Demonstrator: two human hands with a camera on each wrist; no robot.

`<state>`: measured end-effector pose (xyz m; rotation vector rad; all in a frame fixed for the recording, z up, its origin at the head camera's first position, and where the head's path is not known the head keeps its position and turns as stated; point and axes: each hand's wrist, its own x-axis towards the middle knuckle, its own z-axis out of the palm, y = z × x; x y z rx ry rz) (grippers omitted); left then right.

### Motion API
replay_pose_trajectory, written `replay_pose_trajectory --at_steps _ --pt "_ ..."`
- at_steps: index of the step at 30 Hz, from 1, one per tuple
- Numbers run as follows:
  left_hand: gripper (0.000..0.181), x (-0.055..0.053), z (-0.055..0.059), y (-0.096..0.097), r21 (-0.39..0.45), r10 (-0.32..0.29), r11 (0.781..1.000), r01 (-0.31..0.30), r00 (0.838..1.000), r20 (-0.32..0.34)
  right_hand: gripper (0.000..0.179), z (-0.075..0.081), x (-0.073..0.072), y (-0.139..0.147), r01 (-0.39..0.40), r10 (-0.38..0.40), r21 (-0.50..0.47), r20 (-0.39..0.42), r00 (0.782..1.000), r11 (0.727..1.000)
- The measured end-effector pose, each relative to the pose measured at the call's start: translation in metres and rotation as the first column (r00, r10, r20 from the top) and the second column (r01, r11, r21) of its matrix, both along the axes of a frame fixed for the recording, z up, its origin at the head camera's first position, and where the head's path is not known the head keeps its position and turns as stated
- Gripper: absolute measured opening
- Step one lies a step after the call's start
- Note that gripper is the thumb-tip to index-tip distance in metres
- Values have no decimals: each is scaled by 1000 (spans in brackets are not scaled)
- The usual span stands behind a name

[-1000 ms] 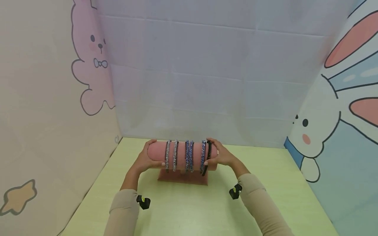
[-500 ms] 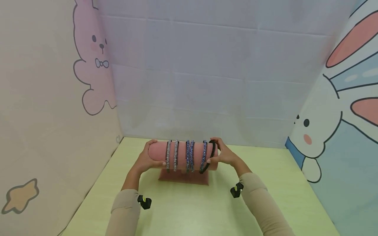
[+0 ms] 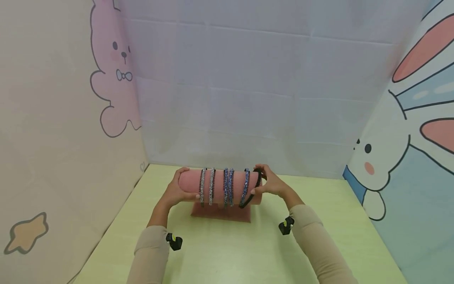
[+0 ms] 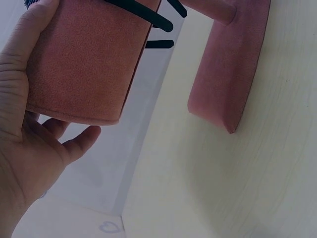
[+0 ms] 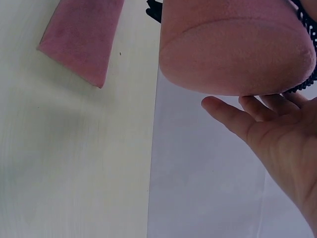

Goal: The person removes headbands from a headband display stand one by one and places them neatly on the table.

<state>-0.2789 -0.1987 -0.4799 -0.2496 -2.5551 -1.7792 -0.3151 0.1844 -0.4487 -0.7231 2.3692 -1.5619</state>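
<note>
A pink padded roll (image 3: 189, 183) lies crosswise on its pink stand base (image 3: 221, 213) near the back of the table. Two silver glitter headbands (image 3: 211, 187) and several blue glitter headbands (image 3: 245, 187) sit around the roll. At its right end a black toothed headband (image 3: 258, 183) slants, its lower end leaning left. My left hand (image 3: 173, 192) grips the roll's left end, thumb in front and fingers behind. My right hand (image 3: 272, 184) holds the black headband between thumb and fingers; the right wrist view shows several fingers (image 5: 225, 114) extended by the roll's end, thumb mostly out of frame.
The pale yellow-green tabletop (image 3: 227, 252) stretches toward me. A white cloth wall (image 3: 227, 98) stands close behind the roll. Cartoon-printed side walls (image 3: 53, 138) flank the table. Black camera mounts (image 3: 174, 241) sit at both wrists.
My right hand has slid slightly right, taking the black headband toward the roll's right end. The headband has gone from nearly upright to slanted. My left hand keeps its place.
</note>
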Motion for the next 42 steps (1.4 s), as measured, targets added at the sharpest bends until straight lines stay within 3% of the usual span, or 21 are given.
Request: replay_pose_trajectory --at_steps 6,15,20,27,34,38,42 --pt "107 0 2 0 15 4 1000 -4 1000 2 91 2 2 1 3 -3 7 24 1000 1000" --pt "109 -1 -2 1 23 -5 1000 6 1000 -3 87 19 17 -3 -6 17 -96 109 994 995" --pt "109 -2 -3 1 28 -4 1000 4 1000 -10 86 2 8 4 11 2 -111 115 993 994" --pt "108 -3 -3 0 36 -8 999 8 1000 -10 91 -13 4 11 11 29 -226 172 985 974" --pt "107 8 14 5 64 -47 997 46 999 7 96 -13 11 11 26 5 -186 164 986 982" --pt "106 15 23 8 32 -43 999 42 999 9 103 -3 21 4 19 3 -150 147 989 989" --pt "105 18 27 8 26 -34 999 34 999 9 100 9 29 -1 20 -3 -125 135 991 992"
